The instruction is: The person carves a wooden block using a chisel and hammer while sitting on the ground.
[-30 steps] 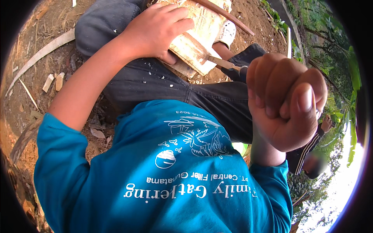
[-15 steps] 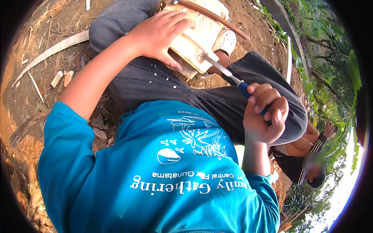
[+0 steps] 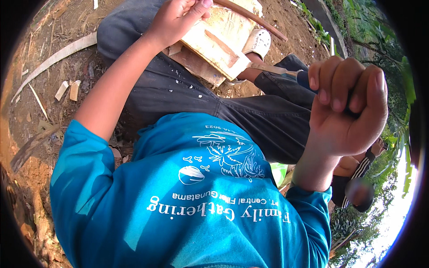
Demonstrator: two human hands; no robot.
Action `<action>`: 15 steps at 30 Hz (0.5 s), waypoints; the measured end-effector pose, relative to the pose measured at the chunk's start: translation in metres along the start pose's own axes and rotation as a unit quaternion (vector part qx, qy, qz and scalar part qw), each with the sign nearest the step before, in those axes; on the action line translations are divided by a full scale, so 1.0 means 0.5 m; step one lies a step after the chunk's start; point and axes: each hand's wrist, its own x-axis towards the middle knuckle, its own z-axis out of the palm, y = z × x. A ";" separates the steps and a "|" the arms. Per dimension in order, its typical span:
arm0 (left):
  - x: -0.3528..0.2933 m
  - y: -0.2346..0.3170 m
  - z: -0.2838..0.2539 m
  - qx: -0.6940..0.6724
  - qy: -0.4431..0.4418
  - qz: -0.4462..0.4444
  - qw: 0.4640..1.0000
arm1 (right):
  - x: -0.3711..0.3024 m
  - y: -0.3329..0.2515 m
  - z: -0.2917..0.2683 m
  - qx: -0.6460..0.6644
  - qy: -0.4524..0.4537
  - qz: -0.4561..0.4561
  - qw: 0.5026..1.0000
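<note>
My right hand [image 3: 351, 105] is raised at the right, its fingers wrapped round the blue handle of a chisel [image 3: 273, 69]. The chisel's metal blade points left, its tip by the near end of a pale wooden piece [image 3: 196, 41]. A long recess is cut into that piece's upper face. My left hand [image 3: 174, 22] is at the top edge above the wood, fingers curled and thumb pressed in; what they hold, if anything, is hidden. Beside it lies a brown wooden tool handle [image 3: 257, 20], its upper end out of view.
A broad pale wood block [image 3: 234, 22] lies under the handle, and a rougher board [image 3: 196, 64] under the recessed piece. A shoe [image 3: 258, 43] stands close by. Offcuts [image 3: 67, 89] and a long curved strip [image 3: 58, 58] lie on the soil. Another person [image 3: 353, 178] sits at the right.
My left hand has left the recessed piece, moved up and curled its fingers. My right hand has risen to the right, drawing the chisel out of the recess.
</note>
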 end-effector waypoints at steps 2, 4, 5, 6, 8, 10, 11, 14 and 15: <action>-0.005 0.034 0.004 0.186 -0.006 0.023 0.982 | 0.023 0.005 0.013 -0.002 -0.018 0.015 1.000; -0.007 0.029 0.010 0.212 0.027 0.050 0.976 | 0.041 0.017 0.028 0.000 -0.026 0.027 0.999; -0.007 0.026 0.012 0.225 0.043 0.063 0.971 | 0.045 0.020 0.034 -0.012 -0.026 0.040 0.999; -0.005 0.029 0.017 0.236 0.049 0.066 0.968 | 0.049 0.020 0.040 -0.025 -0.022 0.052 0.998; -0.001 0.035 0.025 0.256 0.058 0.072 0.962 | 0.058 0.004 0.059 -0.077 -0.026 0.081 0.993; -0.007 0.034 0.023 0.255 0.072 0.082 0.961 | 0.058 0.020 0.049 -0.045 -0.022 0.073 0.996; -0.011 0.033 0.022 0.254 0.079 0.086 0.960 | 0.059 0.029 0.044 -0.029 -0.020 0.071 0.997; -0.010 0.033 0.025 0.288 0.086 0.079 0.951 | 0.067 0.018 0.082 -0.097 -0.016 0.094 0.991; -0.009 0.033 0.027 0.292 0.095 0.084 0.948 | 0.069 0.013 0.107 -0.122 -0.007 0.097 0.988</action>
